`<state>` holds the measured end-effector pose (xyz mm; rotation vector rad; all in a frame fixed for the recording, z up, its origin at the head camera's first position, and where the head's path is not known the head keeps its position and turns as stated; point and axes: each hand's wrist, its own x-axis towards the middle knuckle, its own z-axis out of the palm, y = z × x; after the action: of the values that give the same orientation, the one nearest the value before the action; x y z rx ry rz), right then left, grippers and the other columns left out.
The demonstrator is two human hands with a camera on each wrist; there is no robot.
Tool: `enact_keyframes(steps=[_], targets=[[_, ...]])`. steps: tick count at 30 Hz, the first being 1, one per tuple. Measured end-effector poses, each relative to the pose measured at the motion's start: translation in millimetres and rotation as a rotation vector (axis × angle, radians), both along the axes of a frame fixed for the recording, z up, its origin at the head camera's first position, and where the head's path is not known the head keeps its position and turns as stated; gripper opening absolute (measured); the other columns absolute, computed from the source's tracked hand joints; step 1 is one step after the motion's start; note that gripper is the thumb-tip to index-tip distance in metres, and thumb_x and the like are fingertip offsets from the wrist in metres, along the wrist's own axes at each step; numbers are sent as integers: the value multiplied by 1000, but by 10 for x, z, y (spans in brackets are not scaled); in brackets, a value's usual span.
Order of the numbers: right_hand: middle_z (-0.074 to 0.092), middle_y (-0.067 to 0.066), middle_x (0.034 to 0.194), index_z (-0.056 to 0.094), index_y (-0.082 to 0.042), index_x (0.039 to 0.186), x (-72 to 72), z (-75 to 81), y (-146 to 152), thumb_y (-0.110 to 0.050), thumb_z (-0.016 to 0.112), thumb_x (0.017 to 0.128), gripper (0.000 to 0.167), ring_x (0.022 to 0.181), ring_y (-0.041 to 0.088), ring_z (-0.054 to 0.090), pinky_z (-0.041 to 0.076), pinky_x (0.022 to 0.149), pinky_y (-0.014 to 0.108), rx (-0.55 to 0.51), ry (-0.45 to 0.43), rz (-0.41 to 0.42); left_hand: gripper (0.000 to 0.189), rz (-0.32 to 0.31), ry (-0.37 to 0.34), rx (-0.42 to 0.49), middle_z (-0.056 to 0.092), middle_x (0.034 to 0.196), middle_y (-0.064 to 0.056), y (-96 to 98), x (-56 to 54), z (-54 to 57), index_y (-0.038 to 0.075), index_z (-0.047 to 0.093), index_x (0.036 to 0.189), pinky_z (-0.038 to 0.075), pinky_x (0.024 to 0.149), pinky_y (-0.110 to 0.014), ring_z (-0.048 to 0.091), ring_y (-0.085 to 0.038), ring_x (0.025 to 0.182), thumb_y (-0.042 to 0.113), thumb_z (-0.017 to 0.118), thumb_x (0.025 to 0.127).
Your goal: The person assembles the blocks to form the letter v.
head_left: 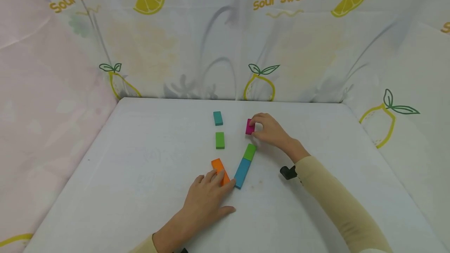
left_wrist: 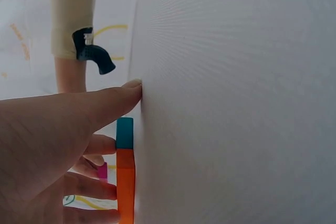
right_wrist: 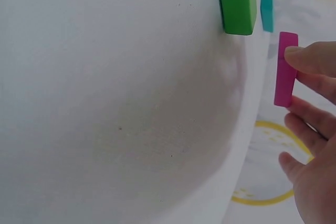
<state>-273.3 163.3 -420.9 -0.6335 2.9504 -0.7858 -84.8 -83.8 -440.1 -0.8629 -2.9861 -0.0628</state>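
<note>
My right hand (head_left: 270,130) pinches a magenta block (head_left: 248,127) between thumb and fingers, near the back of the white table. In the right wrist view a gap shows between this block (right_wrist: 285,72) and the tabletop. My left hand (head_left: 206,196) lies with spread fingers, their tips touching an orange block (head_left: 216,164). Its index fingertip reaches the near end of a blue block (head_left: 242,173). A green block (head_left: 250,152) sits end to end with the blue one, forming a slanted line. Together with the orange block, they make a V shape that narrows toward me.
Behind the orange block lie a second green block (head_left: 220,140) and, farther back, a teal block (head_left: 218,118). The white table (head_left: 151,139) ends at a curtain (head_left: 197,42) printed with lemons. A black wrist mount (head_left: 288,172) sticks out from my right sleeve.
</note>
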Motion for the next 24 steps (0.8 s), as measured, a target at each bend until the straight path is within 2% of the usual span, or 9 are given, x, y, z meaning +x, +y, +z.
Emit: enact_keyframes(steps=[13, 24], targets=[[62, 10, 130, 69, -8, 110, 70, -2, 20, -12, 71, 85, 25, 128, 30, 49, 44, 110, 49, -11, 29, -14, 68, 4, -1, 10, 58, 135, -5, 3, 1, -1, 35, 57, 137, 50, 96, -50, 53, -30, 127, 69, 68, 79], [60, 12, 135, 68, -8, 112, 129, -22, 92, -10, 69, 86, 26, 131, 31, 48, 46, 108, 50, -20, 4, -31, 68, 7, -3, 19, 58, 136, -5, 6, 4, 1, 35, 58, 137, 50, 96, -50, 53, -30, 128, 69, 68, 79]])
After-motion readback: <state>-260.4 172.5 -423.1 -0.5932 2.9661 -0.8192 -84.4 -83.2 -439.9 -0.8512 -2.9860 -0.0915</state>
